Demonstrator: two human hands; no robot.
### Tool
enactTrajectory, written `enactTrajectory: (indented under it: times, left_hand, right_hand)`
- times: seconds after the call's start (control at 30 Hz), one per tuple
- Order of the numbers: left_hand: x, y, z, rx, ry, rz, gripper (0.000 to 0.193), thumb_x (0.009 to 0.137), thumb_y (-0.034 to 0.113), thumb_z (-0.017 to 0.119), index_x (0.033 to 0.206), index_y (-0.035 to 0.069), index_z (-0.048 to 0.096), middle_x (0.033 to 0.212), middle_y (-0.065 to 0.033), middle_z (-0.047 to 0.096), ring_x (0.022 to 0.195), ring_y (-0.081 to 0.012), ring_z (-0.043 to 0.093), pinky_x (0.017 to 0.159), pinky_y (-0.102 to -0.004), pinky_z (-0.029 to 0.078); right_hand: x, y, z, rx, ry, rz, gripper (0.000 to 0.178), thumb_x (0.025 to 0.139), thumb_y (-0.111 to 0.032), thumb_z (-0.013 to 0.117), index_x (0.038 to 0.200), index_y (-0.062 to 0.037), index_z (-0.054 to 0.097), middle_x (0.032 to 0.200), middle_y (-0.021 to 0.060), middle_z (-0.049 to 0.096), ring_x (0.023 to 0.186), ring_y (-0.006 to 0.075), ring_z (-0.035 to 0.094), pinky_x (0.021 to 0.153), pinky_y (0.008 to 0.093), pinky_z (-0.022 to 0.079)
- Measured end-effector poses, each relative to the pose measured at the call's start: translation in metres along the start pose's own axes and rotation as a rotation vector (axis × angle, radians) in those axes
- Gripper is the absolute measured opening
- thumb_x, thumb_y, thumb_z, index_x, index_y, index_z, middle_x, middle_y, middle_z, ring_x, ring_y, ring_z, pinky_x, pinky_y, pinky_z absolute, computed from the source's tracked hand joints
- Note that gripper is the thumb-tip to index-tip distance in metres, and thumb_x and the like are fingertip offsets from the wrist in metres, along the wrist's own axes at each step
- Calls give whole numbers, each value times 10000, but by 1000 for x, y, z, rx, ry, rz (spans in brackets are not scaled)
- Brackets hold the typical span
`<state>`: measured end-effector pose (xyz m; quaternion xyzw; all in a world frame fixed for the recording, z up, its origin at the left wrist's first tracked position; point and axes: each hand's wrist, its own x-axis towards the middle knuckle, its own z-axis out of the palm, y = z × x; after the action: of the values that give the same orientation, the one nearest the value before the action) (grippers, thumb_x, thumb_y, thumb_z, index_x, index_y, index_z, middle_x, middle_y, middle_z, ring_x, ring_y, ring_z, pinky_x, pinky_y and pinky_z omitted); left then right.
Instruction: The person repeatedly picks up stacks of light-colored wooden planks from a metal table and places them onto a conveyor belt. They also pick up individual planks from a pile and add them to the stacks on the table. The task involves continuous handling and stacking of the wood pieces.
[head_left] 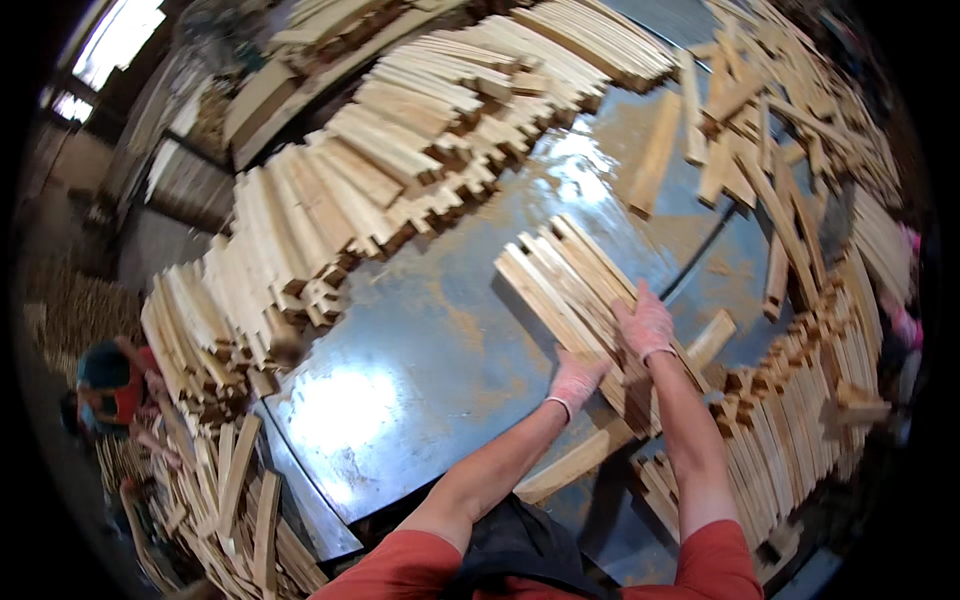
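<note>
A bundle of pale wooden strips lies side by side on the metal tabletop, just ahead of me. My left hand, in a pinkish glove, is closed against the near left side of the bundle. On the opposite side, my right hand, gloved alike, presses its fingers round the edge strips. The bundle's near end reaches down between my forearms. A loose wooden piece lies below my left hand, and a short block sits to the right of my right hand.
Long stacked rows of wooden strips line the far left edge of the metal table. More stacked strips stand at right, below a jumbled wood heap. Sawdust lies scattered about. At lower left, another person is beside a wood pile.
</note>
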<state>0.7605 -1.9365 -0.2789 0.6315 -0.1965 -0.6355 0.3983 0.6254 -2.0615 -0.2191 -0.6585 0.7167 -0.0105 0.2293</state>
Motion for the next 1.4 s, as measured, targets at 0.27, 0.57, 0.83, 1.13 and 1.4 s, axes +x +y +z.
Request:
enactTrajectory:
  times: [0.27, 0.57, 0.83, 1.13, 1.4]
  left_hand:
    - [-70, 36, -97, 192, -269, -252, 687, 980, 328, 731, 1527, 11, 460, 1090, -106, 661, 924, -189, 629, 758, -336, 520]
    - [-133, -43, -381, 138, 471, 324, 454, 1015, 238, 707, 1374, -16, 591, 1188, -131, 676, 1099, -254, 639, 989, -395, 515]
    - [-130, 83, -663, 317, 1262, 292, 1007, 861, 324, 852, 1625, -58, 318, 1656, -284, 391, 1538, -383, 389, 1271, -397, 297]
    - [-94, 118, -726, 186, 1254, 105, 1038, 778, 385, 881, 1605, 11, 375, 1585, -277, 464, 1453, -414, 481, 1196, -447, 415]
    - [-96, 120, -755, 292, 1246, 26, 823, 907, 432, 791, 1534, -16, 503, 1528, -285, 536, 1401, -424, 530, 1175, -465, 428]
  right_hand:
    - [-15, -26, 9, -72, 194, -177, 806, 943, -476, 680, 1530, 37, 478, 1474, 286, 569, 1364, 447, 539, 1161, 484, 429]
    - [-81, -179, 88, 170, -45, -475, 775, 927, -412, 732, 1512, 45, 510, 1468, 285, 588, 1360, 444, 551, 1185, 461, 415]
    - [-65, -461, 153, 79, -116, -763, 775, 935, -460, 666, 1521, 16, 490, 1400, 278, 607, 1298, 440, 571, 1132, 506, 442]
    - [6, -620, 237, -153, 48, -605, 793, 877, -327, 751, 1528, 11, 452, 1459, 288, 547, 1344, 454, 540, 1147, 510, 443]
    - [31, -600, 274, 308, -72, -690, 785, 783, -265, 846, 1446, 13, 531, 1259, 295, 638, 1248, 468, 598, 1108, 484, 489]
